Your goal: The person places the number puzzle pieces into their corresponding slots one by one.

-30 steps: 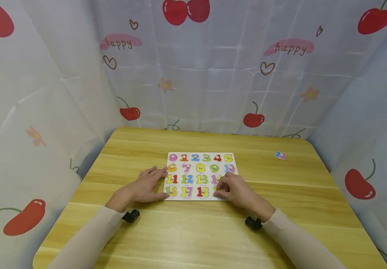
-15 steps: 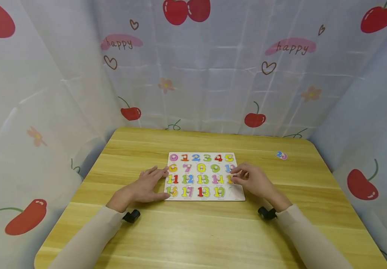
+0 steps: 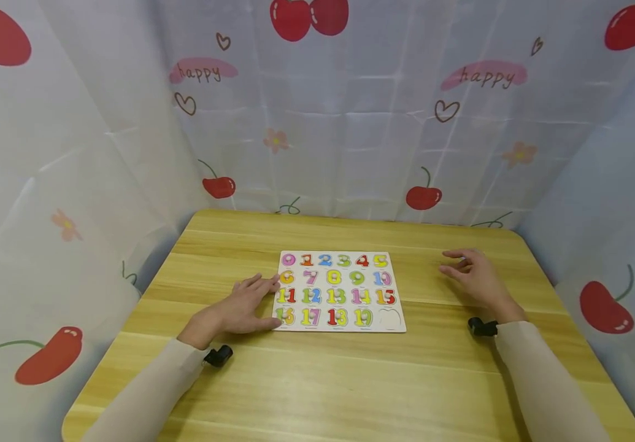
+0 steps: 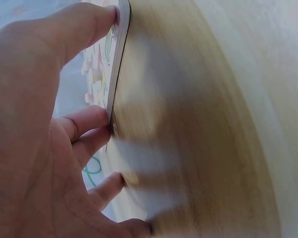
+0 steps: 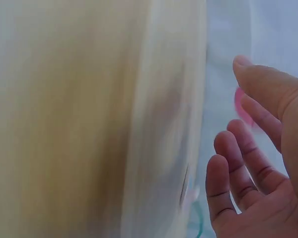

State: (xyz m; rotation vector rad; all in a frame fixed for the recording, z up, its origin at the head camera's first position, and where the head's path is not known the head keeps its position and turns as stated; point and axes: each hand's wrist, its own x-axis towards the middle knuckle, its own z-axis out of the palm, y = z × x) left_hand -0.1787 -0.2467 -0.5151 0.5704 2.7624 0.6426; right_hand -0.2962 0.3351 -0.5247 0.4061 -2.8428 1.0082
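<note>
A white number puzzle board (image 3: 323,326) lies on the table with knobbed number pieces from 0 to 19 in rows. Its bottom right corner shows a bare outlined recess (image 3: 389,317). My left hand (image 3: 245,305) rests at the board's left edge, fingers spread, the thumb (image 4: 97,25) on the near corner in the left wrist view. Over the right part of the table is my right hand (image 3: 477,279), fingers loosely bent and apart, with nothing between them in the right wrist view. The blue-and-pink 20 piece seen there earlier is hidden behind this hand.
The wooden table (image 3: 317,387) has rounded corners. A white curtain (image 3: 339,153) with cherry prints surrounds its back and sides. Small black wrist cameras sit below each hand, the left camera (image 3: 219,356) close to the table and the right camera (image 3: 481,326) likewise.
My right hand has let go of the 19 piece in the bottom row, passed the 15 piece and moved right and back, away from the board. The left hand stays at the board's edge.
</note>
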